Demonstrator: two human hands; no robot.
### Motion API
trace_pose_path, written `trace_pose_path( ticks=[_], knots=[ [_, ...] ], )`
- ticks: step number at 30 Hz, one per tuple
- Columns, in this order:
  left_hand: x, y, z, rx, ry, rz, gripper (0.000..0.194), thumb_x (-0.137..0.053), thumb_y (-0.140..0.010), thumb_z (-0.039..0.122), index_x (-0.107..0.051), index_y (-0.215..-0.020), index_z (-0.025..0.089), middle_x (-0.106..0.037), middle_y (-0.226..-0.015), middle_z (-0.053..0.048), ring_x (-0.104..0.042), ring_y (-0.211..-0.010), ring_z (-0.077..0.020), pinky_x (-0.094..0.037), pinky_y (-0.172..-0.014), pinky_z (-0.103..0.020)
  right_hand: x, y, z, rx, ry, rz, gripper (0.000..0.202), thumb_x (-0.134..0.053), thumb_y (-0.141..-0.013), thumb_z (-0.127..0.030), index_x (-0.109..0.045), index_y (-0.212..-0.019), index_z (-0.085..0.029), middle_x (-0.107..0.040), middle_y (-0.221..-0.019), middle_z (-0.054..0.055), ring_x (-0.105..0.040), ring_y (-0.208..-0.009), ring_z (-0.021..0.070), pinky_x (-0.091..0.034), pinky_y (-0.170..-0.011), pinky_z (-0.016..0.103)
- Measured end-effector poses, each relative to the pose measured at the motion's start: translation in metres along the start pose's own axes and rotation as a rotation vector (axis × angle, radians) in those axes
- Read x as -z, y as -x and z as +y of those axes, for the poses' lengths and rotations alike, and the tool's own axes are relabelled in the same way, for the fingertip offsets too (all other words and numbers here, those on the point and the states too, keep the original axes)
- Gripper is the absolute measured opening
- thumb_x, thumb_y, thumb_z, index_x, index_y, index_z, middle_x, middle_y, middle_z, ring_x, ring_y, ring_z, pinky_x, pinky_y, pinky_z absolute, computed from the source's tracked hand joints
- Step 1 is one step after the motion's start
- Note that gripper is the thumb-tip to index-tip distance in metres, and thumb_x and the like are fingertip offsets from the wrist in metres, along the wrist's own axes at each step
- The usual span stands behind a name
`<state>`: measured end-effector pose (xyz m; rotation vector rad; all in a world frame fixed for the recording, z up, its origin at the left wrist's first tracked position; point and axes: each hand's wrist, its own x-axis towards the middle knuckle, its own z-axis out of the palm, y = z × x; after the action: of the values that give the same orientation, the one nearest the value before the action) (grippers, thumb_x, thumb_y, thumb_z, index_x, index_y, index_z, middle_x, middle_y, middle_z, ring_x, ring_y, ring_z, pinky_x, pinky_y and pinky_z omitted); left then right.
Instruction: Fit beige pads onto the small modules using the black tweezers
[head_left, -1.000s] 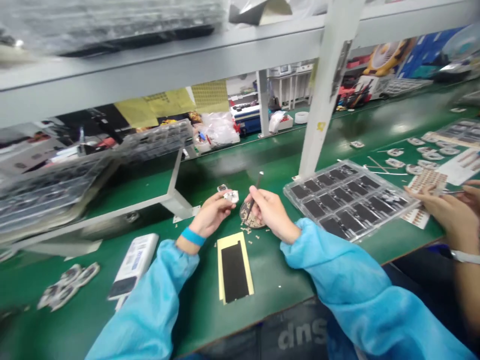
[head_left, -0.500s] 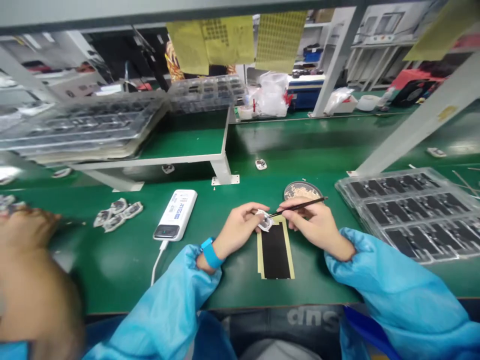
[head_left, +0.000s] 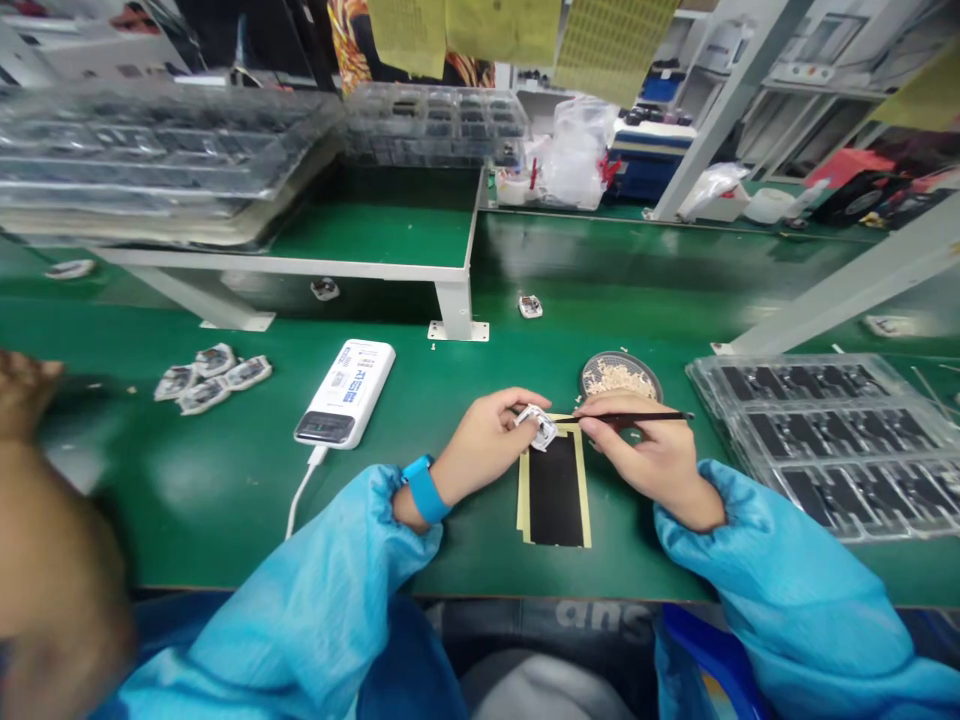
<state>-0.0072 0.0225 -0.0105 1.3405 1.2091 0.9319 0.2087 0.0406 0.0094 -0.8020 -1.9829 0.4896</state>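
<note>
Between the thumb and fingers of my left hand (head_left: 487, 440) is a small white plastic housing (head_left: 538, 428) with parts inside it. My right hand (head_left: 645, 440) pinches dark tweezers (head_left: 637, 417) like a pen. Their tip points left, close to the housing's right side; whether it touches cannot be made out. Below both hands a black pad (head_left: 555, 495) edged with yellow tape lies on the bench. Just beyond my right hand sits a round dish (head_left: 621, 374) filled with small beige pieces.
A white power bank (head_left: 349, 390) with a cable lies left, beside several white housings (head_left: 214, 378). Clear trays (head_left: 825, 435) of dark parts stand right. A raised shelf (head_left: 375, 225) carries more trays. Another person's arm (head_left: 52, 540) rests at far left. One housing (head_left: 530, 306) lies farther back.
The tweezers' tip has moved from over the housing to its right side, and my right hand has shifted slightly right. The housing is turned differently. The camera view has shifted; the other person's hand moved left.
</note>
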Motion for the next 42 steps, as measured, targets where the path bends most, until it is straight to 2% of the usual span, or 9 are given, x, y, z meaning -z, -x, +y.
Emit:
trace_pose_path(
  ticks=[12,15,18,22,28,33,37,39,42],
  knots=[
    [0.002,0.001,0.007,0.0,-0.046,0.014,0.029,-0.062,-0.086,0.025,-0.072,-0.112,0.017,-0.071,-0.087,-0.006,-0.063,-0.069,-0.0157,-0.048,-0.06,-0.026,-0.001,0.0,-0.002,-0.132,-0.093,-0.017,0.008,-0.07,-0.087,-0.015,-0.072,-0.095,-0.017,-0.071,-0.095,0.005,-0.068,-0.075,0.0108,-0.055,-0.057,0.02],
    [0.004,0.002,0.008,-0.014,-0.079,0.031,0.029,-0.063,-0.087,0.028,-0.074,-0.111,0.018,-0.07,-0.085,-0.005,-0.059,-0.066,-0.0147,-0.046,-0.059,-0.026,-0.002,0.001,0.0,-0.265,-0.271,-0.06,0.007,-0.068,-0.09,-0.019,-0.07,-0.096,-0.015,-0.071,-0.098,0.006,-0.062,-0.057,0.0064,-0.053,-0.051,0.019],
    [0.007,0.001,0.01,-0.033,-0.066,0.038,0.029,-0.065,-0.087,0.027,-0.074,-0.112,0.017,-0.071,-0.09,-0.007,-0.062,-0.071,-0.0154,-0.048,-0.064,-0.026,0.001,-0.002,0.006,-0.419,-0.52,-0.125,0.013,-0.066,-0.092,-0.026,-0.065,-0.095,-0.014,-0.069,-0.099,0.008,-0.059,-0.052,0.0065,-0.051,-0.048,0.021],
    [0.009,-0.001,0.012,-0.048,0.022,0.022,0.038,-0.069,-0.084,0.026,-0.068,-0.12,0.013,-0.071,-0.091,-0.008,-0.065,-0.077,-0.0157,-0.051,-0.07,-0.026,0.008,-0.009,0.016,-0.522,-0.614,-0.273,0.022,-0.067,-0.093,-0.034,-0.064,-0.097,-0.012,-0.065,-0.079,0.006,-0.058,-0.052,0.0082,-0.049,-0.048,0.022],
    [0.008,-0.002,0.005,0.029,0.067,0.044,0.045,-0.074,-0.079,0.032,-0.068,-0.118,0.01,-0.07,-0.089,-0.009,-0.066,-0.079,-0.0168,-0.052,-0.072,-0.026,0.017,-0.013,0.024,-0.481,-0.669,-0.395,0.024,-0.067,-0.092,-0.034,-0.062,-0.096,-0.011,-0.066,-0.107,0.011,-0.058,-0.056,0.0054,-0.05,-0.049,0.02],
    [0.012,-0.005,0.004,0.041,0.0,0.119,0.035,-0.074,-0.081,0.038,-0.074,-0.103,0.011,-0.073,-0.093,-0.009,-0.066,-0.079,-0.017,-0.051,-0.07,-0.026,0.024,-0.015,0.022,-0.435,-0.62,-0.479,0.023,-0.067,-0.092,-0.033,-0.065,-0.096,-0.01,-0.069,-0.101,0.011,-0.06,-0.058,0.0057,-0.051,-0.051,0.019],
    [0.019,-0.008,0.009,0.011,0.037,0.166,0.033,-0.074,-0.082,0.037,-0.072,-0.101,0.011,-0.072,-0.09,-0.008,-0.066,-0.078,-0.0153,-0.05,-0.07,-0.023,0.012,-0.012,0.021,-0.525,-0.512,-0.312,0.033,-0.073,-0.086,-0.039,-0.065,-0.098,-0.009,-0.066,-0.078,0.006,-0.059,-0.052,0.0082,-0.049,-0.047,0.018],
    [0.021,-0.008,0.012,0.041,0.056,0.09,0.033,-0.075,-0.081,0.037,-0.071,-0.1,0.01,-0.072,-0.09,-0.009,-0.066,-0.078,-0.0158,-0.051,-0.069,-0.024,0.004,-0.008,0.022,-0.533,-0.428,-0.216,0.035,-0.074,-0.085,-0.04,-0.066,-0.102,-0.01,-0.064,-0.071,0.004,-0.061,-0.055,0.0103,-0.049,-0.047,0.019],
    [0.019,-0.005,0.015,0.064,0.047,-0.054,0.033,-0.073,-0.082,0.037,-0.069,-0.1,0.01,-0.072,-0.092,-0.011,-0.067,-0.079,-0.0171,-0.052,-0.07,-0.025,0.002,-0.005,0.025,-0.417,-0.236,-0.167,0.028,-0.073,-0.086,-0.038,-0.07,-0.1,-0.013,-0.067,-0.081,0.006,-0.064,-0.067,0.011,-0.049,-0.055,0.02]
  ],
)
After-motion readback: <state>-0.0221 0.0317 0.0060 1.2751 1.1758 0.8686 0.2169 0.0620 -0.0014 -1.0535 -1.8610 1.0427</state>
